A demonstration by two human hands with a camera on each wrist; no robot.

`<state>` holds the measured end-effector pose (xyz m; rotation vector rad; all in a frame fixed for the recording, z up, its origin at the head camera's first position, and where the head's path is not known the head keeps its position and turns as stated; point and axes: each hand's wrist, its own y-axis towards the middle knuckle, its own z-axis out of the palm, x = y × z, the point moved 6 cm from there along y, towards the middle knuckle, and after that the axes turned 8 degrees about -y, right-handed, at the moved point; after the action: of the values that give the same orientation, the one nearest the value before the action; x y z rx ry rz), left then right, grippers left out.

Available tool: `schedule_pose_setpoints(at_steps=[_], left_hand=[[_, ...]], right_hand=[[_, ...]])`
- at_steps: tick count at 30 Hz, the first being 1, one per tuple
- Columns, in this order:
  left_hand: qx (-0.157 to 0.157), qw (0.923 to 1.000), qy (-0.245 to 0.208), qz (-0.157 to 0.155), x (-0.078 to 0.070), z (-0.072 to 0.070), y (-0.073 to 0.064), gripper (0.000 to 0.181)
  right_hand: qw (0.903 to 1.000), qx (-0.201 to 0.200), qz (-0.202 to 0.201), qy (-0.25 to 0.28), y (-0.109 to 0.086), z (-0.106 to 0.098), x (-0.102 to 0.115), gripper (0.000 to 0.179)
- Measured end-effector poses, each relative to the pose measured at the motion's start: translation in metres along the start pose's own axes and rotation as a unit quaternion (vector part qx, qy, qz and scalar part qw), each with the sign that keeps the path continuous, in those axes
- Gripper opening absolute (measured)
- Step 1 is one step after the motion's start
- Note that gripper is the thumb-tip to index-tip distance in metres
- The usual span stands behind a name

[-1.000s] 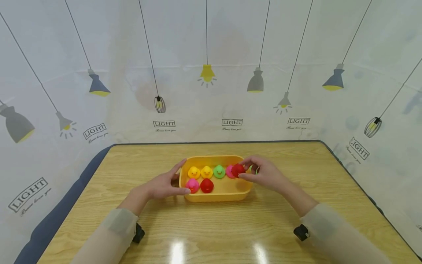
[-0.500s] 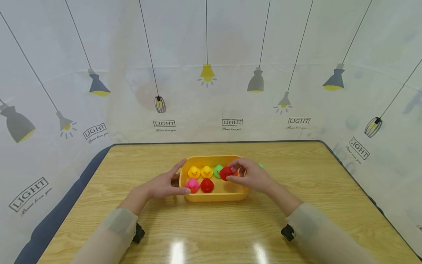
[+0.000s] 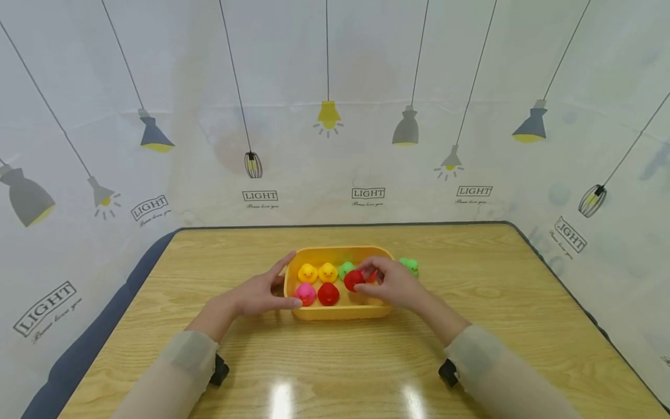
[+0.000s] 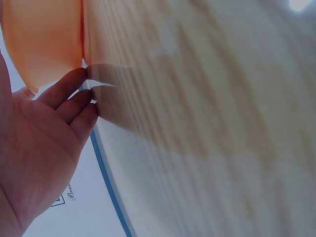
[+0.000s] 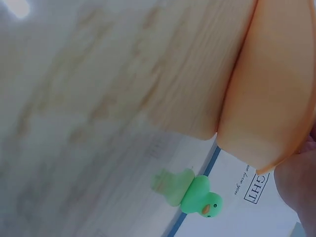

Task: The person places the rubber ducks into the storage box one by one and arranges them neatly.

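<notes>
In the head view, my left hand rests against the left end of the yellow bin, thumb on its near corner and index finger along the far corner. The left wrist view shows the fingers fairly straight beside the bin's outer wall. My right hand pinches a red rubber duck between thumb and fingers, over the bin's right half. Inside the bin sit two yellow ducks, a green duck, a pink duck and another red duck. A further duck is mostly hidden behind the right hand.
A green duck stands on the wooden table, just beyond the bin's right end. Behind the table's dark edge hangs a pale backdrop printed with lamps.
My right hand has moved left with the red duck, from the bin's right end further inward. This uncovers the green duck outside. The left hand and the bin have stayed put.
</notes>
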<state>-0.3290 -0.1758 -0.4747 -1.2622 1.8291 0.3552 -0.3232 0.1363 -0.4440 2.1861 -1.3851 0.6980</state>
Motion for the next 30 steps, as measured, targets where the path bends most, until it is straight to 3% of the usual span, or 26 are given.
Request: schedule_pose_setpoints(at_steps=[9, 18, 30], left_hand=[[-0.001, 1.0000, 0.005, 0.000, -0.001, 0.000, 0.000, 0.117], [0.000, 0.9999, 0.011, -0.001, -0.001, 0.002, 0.002, 0.117], [0.000, 0.9999, 0.012, -0.001, 0.000, 0.002, 0.002, 0.118]], right_hand=[[0.9976, 0.031, 0.012, -0.061, 0.001, 0.006, 0.003, 0.027], [0.9886, 0.051, 0.010, -0.141, 0.005, 0.012, 0.005, 0.025], [0.9802, 0.068, 0.015, -0.185, 0.007, 0.014, 0.009, 0.028]])
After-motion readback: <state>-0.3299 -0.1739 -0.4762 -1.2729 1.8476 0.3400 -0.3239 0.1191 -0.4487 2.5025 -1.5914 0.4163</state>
